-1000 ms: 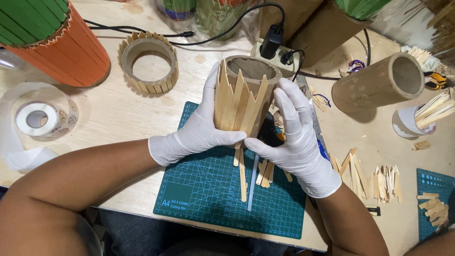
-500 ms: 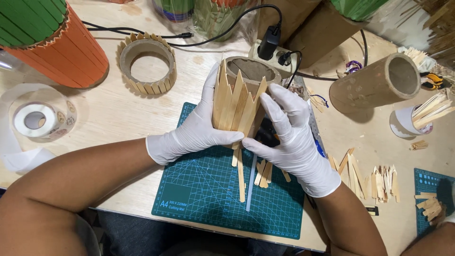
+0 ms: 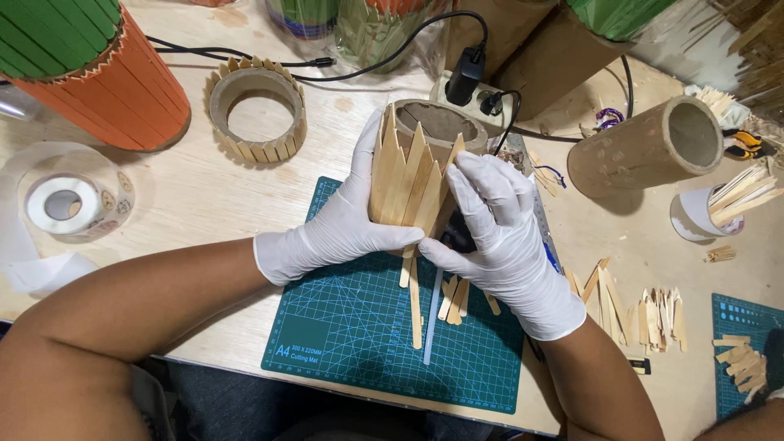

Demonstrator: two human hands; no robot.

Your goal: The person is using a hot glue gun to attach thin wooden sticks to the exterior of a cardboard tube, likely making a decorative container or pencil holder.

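Note:
A cardboard tube [image 3: 439, 122] clad with pointed wooden sticks [image 3: 406, 184] stands tilted over the green cutting mat [image 3: 343, 343]. My left hand [image 3: 339, 224], in a white glove, wraps its left side with the thumb under the sticks. My right hand [image 3: 502, 237], also gloved, presses its fingers on the rightmost stick. Loose sticks [image 3: 415, 294] and a clear glue stick [image 3: 431, 314] lie on the mat below the hands.
A short stick-rimmed ring [image 3: 255, 110], an orange and green cylinder [image 3: 82, 65], a tape roll [image 3: 64, 204], a bare tube on its side [image 3: 645, 147], a cup of sticks [image 3: 714, 212], cut stick pieces [image 3: 645, 310], a power strip [image 3: 474, 90] with cables.
The tube and both hands sit slightly lower and more to the left in view; my right fingers have shifted along the rightmost stick.

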